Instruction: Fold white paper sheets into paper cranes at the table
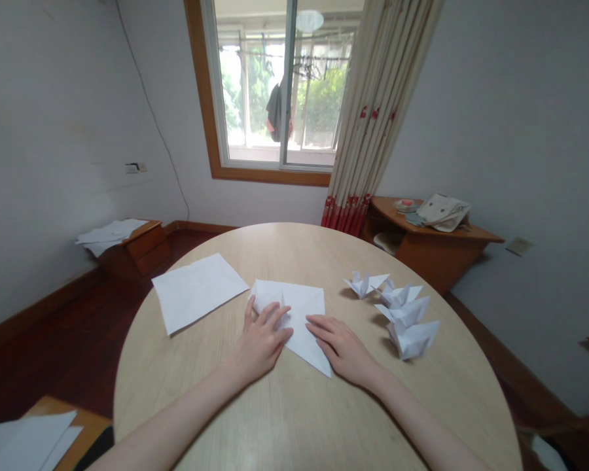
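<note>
My left hand (262, 340) lies flat, fingers spread, palm down on the left part of the half-folded paper (299, 314), gripping nothing. My right hand (341, 347) is flat too, fingers together, pressing the paper's right lower edge. Neither hand is closed.

The paper is white, partly folded: small folded flap at upper left, long pointed corner running down toward me between my hands. It sits mid-surface, slightly left of centre.

A flat creased white sheet (196, 291) lies just left of it, apart, not touching. Four finished folded paper figures (397, 311) sit in a loose row to the right, near my right hand but clear of it.

The round wooden surface (285, 418) has bare room in front of me and beyond the paper; the sheet's left corner is close to the rim.
</note>
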{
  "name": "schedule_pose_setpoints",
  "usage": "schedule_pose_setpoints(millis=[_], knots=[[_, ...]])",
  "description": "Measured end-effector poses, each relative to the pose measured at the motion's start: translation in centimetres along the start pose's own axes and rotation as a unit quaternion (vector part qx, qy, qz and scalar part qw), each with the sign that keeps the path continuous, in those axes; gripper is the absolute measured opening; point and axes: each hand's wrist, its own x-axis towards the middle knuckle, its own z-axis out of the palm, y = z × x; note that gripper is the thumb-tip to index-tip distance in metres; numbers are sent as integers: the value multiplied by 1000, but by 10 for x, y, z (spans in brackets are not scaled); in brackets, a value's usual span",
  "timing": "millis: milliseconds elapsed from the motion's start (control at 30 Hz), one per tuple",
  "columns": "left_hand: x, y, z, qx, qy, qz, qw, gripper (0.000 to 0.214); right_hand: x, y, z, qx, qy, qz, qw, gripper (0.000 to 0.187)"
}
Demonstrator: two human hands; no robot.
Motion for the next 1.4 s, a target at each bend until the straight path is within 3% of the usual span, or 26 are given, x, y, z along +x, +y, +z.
schedule_pose_setpoints(millis=[300, 967, 1267, 1400], knots=[[0, -2, 2, 85, -8, 15, 996, 39, 0, 2, 5, 6, -42, -4, 999, 40], [6, 8, -13, 59, 98, 20, 993, 24, 1, -3, 1, 1, -69, 15, 997, 41], [5, 6, -10, 31, 59, -1, 998, 26, 0, -3, 1, -10, -80, 25, 996, 41], [5, 4, -8, -7, -22, -33, 999, 28, 0, -5, 0, -13, -81, 31, 996, 41]])
